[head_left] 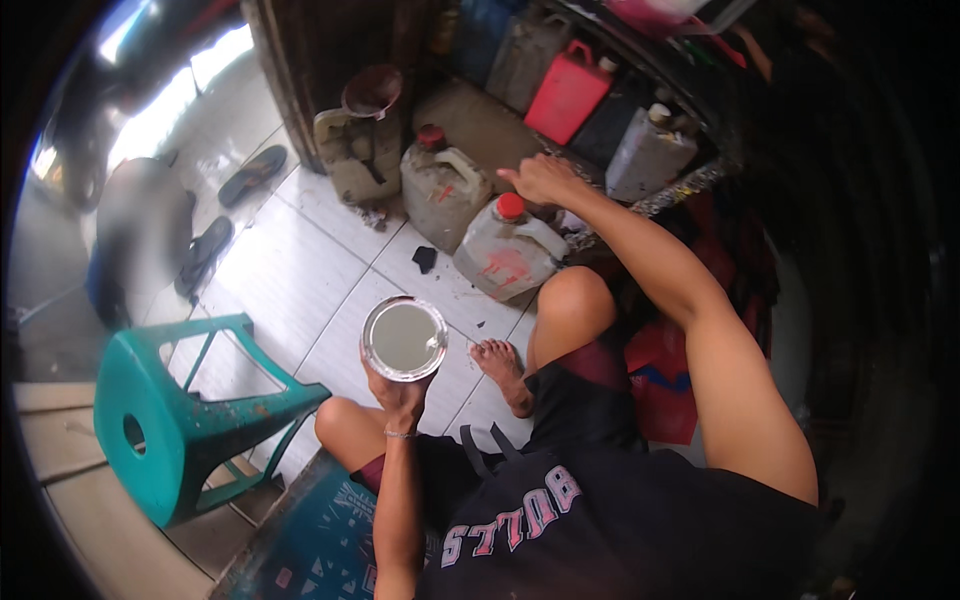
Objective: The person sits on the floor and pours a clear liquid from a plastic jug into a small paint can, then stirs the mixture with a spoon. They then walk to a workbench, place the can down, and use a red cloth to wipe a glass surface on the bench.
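Note:
In my left hand (398,392) is a round metal can (400,338) filled with a pale grey-green liquid, held upright above the tiled floor. My right hand (540,182) reaches forward over a grimy translucent jerrycan (505,255) with a red cap, fingers loosely apart and apparently holding nothing. Beside that jug stands another dirty jerrycan (440,195) with a darker red cap, and behind it a stained container (355,160) with a funnel (370,90) on top.
A shelf holds a red jerrycan (565,95) and a grey container (650,155). A teal plastic stool (170,420) tilts at my left. Sandals (250,178) lie on the tiles (290,260). A dark scrap (424,258) lies near the jugs.

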Demonstrator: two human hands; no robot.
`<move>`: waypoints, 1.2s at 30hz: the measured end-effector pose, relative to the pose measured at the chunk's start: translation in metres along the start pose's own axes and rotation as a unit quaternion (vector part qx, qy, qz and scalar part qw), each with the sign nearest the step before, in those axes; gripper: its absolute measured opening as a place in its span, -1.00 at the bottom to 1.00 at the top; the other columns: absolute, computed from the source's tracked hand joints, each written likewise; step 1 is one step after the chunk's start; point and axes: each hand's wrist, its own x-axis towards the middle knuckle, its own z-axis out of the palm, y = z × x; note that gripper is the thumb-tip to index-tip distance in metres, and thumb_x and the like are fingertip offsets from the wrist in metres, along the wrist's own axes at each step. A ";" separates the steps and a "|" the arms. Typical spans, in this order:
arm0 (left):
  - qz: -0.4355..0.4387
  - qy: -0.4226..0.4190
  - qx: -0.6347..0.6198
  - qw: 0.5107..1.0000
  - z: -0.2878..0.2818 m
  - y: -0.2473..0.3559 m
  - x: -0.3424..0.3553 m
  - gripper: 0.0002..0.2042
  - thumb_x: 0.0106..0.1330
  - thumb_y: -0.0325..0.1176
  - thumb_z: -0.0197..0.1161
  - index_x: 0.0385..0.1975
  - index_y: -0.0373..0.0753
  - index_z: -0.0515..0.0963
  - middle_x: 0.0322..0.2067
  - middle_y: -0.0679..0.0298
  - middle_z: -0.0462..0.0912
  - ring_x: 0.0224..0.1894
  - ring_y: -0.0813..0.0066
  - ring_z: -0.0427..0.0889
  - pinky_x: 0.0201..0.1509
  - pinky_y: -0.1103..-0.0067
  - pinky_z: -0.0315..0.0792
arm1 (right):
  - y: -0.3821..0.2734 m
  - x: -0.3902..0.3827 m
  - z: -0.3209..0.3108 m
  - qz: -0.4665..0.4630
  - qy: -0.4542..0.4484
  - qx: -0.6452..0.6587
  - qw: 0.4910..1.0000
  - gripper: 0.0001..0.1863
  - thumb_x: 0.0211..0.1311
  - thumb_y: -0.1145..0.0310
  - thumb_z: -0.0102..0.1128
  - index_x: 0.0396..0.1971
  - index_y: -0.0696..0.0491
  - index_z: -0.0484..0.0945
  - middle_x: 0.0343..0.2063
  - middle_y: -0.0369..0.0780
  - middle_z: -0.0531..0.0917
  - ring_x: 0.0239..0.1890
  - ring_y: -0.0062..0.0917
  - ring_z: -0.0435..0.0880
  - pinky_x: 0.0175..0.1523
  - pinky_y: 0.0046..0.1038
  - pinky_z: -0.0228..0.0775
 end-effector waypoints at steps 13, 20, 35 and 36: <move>0.052 -0.053 0.073 0.995 0.000 0.004 0.003 0.11 -0.17 -0.10 0.79 0.40 -0.40 0.26 0.18 0.02 0.59 0.24 0.07 0.59 0.33 0.34 0.48 | 0.008 -0.002 0.052 -0.086 0.108 0.000 0.990 -0.42 0.35 -0.12 0.26 -0.29 0.21 0.78 -0.23 0.14 0.77 -0.09 0.04 0.79 -0.02 0.02 0.62; 0.045 -0.050 0.088 0.994 -0.008 0.003 0.003 0.11 -0.17 -0.10 0.79 0.40 -0.39 0.27 0.18 0.02 0.59 0.24 0.07 0.60 0.33 0.33 0.48 | 0.012 0.005 0.059 -0.190 0.049 -0.005 0.981 -0.53 0.36 0.04 0.21 -0.29 0.21 0.78 -0.22 0.10 0.78 -0.08 0.05 0.78 -0.01 -0.03 0.60; 0.053 -0.044 0.119 0.991 -0.016 0.017 0.004 0.10 -0.17 -0.09 0.79 0.39 -0.38 0.28 0.17 0.02 0.60 0.24 0.06 0.60 0.33 0.32 0.48 | 0.013 -0.119 0.036 -0.088 0.181 0.408 0.891 -0.41 0.24 0.15 0.45 0.13 0.26 0.57 -0.30 0.00 0.75 -0.22 -0.04 0.77 -0.02 -0.17 0.63; 0.050 -0.056 0.118 0.990 -0.014 0.016 0.000 0.10 -0.17 -0.09 0.79 0.39 -0.38 0.28 0.17 0.02 0.60 0.24 0.06 0.60 0.33 0.32 0.48 | 0.020 -0.157 0.039 -0.091 0.172 0.421 0.886 -0.42 0.27 0.28 0.43 0.18 0.29 0.50 -0.22 -0.01 0.74 -0.19 -0.04 0.75 0.00 -0.22 0.62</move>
